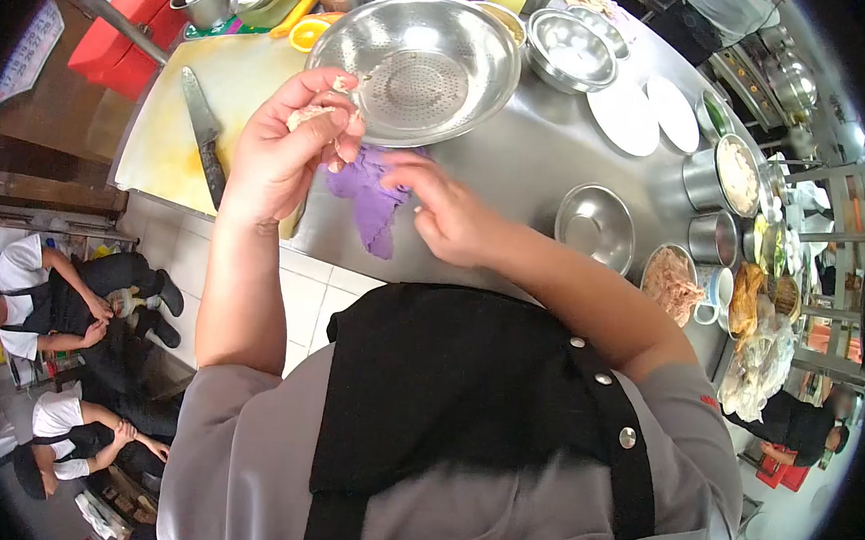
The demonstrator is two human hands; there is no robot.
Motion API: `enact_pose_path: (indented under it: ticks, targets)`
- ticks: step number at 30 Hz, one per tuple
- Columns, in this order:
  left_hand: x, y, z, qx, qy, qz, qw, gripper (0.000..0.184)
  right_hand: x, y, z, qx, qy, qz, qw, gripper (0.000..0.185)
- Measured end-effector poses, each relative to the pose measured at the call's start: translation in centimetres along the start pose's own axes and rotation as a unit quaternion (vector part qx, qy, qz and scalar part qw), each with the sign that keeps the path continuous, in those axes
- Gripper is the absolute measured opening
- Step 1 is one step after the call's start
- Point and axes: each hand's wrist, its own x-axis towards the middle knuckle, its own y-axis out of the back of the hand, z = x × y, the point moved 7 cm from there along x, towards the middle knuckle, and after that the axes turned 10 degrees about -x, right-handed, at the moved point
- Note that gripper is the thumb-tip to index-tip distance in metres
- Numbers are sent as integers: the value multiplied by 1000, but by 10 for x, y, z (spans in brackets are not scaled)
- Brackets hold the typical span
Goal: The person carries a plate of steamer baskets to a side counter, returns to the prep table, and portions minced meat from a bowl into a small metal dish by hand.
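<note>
My left hand [296,148] is raised at the near rim of a perforated steel colander [419,86]. Its fingers are closed on a clump of pale, shredded food [308,116], with bits sticking to the fingertips. My right hand [446,211] is beside it on the right, fingers apart and slightly bent, holding nothing that I can see. Under and between the hands a crumpled purple cloth [372,207] lies on the steel counter [517,191]. A black-handled knife [203,137] rests on the cutting board [153,144], left of my left hand.
An orange half [309,35] lies behind the board. Steel bowls [570,51], white plates [622,115] and a small steel bowl [595,229] stand to the right. Further right is a bowl of pinkish shredded food [671,285]. Two people [65,292] sit at left; another person [789,425] is at right.
</note>
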Motion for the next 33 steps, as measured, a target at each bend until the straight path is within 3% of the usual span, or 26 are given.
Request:
enact_pose_path:
  ticks: [6, 10, 13, 16, 21, 24, 28, 31, 33]
  targets:
    - [-13, 13, 6, 16, -10, 29, 999, 32, -19, -17, 32, -102, -2, -32, 994, 51]
    - [-12, 15, 5, 8, -23, 30, 999, 31, -60, 6, 28, -83, -113, -79, 987, 51]
    - [-5, -1, -2, 13, -14, 23, 1000, 30, -80, 55, 8, -89, -162, -23, 983, 50]
    - [11, -13, -31, 15, 16, 5, 1000, 22, -122, 132, 8, -93, -193, 108, 971, 44]
    - [19, -59, -65, -14, 66, -54, 996, 8, -234, 273, 4, -179, -404, 126, 888, 24]
    - [28, -79, -88, -35, 111, -72, 991, 9, -289, 297, 23, -229, -569, 19, 790, 20]
    - [34, -108, -120, -5, 173, -99, 980, 13, -311, 293, 53, -324, -502, -61, 799, 24]
    - [36, -129, -137, -50, 197, -153, 967, 16, -311, 287, 72, -360, -567, -151, 725, 31]
    - [36, -140, -145, -47, 210, -142, 966, 18, -300, 278, 78, -367, -559, -203, 715, 36]
